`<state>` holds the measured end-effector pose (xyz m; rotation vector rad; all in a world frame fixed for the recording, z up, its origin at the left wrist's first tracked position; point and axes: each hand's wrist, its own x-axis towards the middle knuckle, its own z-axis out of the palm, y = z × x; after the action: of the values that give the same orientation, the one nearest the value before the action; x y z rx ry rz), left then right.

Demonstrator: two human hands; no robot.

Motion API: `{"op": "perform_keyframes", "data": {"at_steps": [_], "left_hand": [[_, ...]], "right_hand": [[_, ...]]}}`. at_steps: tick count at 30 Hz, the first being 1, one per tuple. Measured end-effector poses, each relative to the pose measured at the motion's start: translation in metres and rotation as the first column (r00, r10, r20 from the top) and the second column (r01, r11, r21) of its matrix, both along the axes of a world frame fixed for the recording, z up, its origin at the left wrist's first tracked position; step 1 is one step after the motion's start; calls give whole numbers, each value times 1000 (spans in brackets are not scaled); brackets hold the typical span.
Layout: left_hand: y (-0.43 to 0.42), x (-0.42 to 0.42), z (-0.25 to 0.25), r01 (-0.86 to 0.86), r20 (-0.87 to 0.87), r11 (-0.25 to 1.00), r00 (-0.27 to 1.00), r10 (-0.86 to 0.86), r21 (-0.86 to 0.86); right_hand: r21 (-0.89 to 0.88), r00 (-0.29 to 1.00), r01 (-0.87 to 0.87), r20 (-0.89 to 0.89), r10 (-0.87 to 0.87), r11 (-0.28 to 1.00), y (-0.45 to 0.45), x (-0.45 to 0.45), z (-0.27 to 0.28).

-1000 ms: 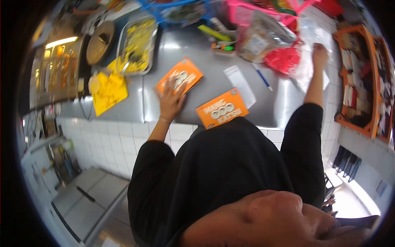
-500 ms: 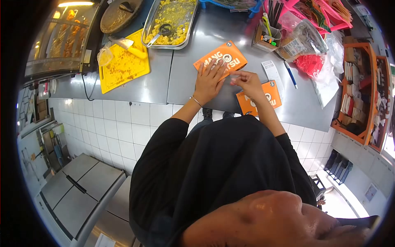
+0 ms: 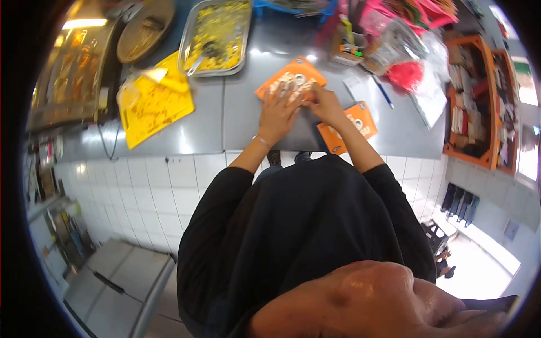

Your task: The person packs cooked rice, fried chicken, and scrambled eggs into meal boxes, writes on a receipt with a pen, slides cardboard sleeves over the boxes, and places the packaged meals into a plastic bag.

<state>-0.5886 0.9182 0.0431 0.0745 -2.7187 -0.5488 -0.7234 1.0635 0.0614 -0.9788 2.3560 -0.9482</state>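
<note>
My left hand (image 3: 276, 119) lies flat on top of an orange printed box (image 3: 309, 69), its fingers stretched out over the white lettering. At the box's near right edge, my right hand (image 3: 326, 106) has its fingertips pinched together; whatever is between them is hidden. A second orange box (image 3: 363, 115) rests on the steel counter, partly covered by my right forearm. Motion blur softens the view.
Left of the boxes are a metal tray (image 3: 241, 53) of yellow food with a ladle and a yellow cutting board (image 3: 149, 121) with a knife. A slip of paper (image 3: 355, 87), a blue pen (image 3: 384, 93) and plastic bags (image 3: 431, 107) lie to the right.
The camera view has shifted a little. My right hand has moved in against the box's near right edge, while my left hand stays flat on top.
</note>
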Motion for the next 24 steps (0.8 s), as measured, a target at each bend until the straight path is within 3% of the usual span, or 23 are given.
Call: {"op": "perform_keyframes", "data": {"at_steps": [3,5,7,10,11,12,13,14,15,17,18,19,22,23,24], "left_hand": [[1,-2,2,21,5,1000,1000,-21,-15],[2,-4,5,5,32,997,999,-3,-76],[3,-5,11,-1,53,996,999,6,-84],[4,-6,22,23,101,996,995,-14,-89],[4,-6,24,29,119,996,993,-18,-90],[4,-6,25,6,85,999,996,-2,-44],[4,-6,26,-18,54,1000,998,18,2],[9,-3,29,-45,29,998,999,44,50],[19,-2,34,-130,-5,989,991,131,77],[42,-3,43,-288,-68,948,952,299,132],[57,-6,46,-332,-79,927,934,349,173],[72,-9,48,-374,-86,902,913,399,214],[117,-31,55,-428,-105,863,877,468,270],[130,-39,53,-413,-116,862,880,461,294],[144,-47,56,-400,-126,859,881,457,319]], "right_hand": [[151,896,-95,-418,150,984,2,-6,-16],[282,893,-22,-425,146,959,0,-5,-3],[263,868,-38,-468,162,964,3,-3,-7],[-133,810,-187,-581,77,973,46,-18,33],[-216,750,-111,-658,-61,970,71,-31,42],[-174,782,-58,-620,-63,983,105,-60,38],[-434,660,63,-657,-364,899,141,-86,27],[-446,624,309,-572,-533,840,181,-108,31],[-507,616,408,-461,-638,760,232,-148,10],[-367,408,686,-521,-750,628,328,-226,-25],[-200,322,852,-526,-787,483,361,-250,-29],[-40,336,898,-583,-740,439,391,-270,-30],[120,524,730,-730,-438,673,404,-294,-20],[0,532,505,-788,-311,863,404,-299,-31],[-29,730,262,-648,-218,965,399,-309,-30]]}}
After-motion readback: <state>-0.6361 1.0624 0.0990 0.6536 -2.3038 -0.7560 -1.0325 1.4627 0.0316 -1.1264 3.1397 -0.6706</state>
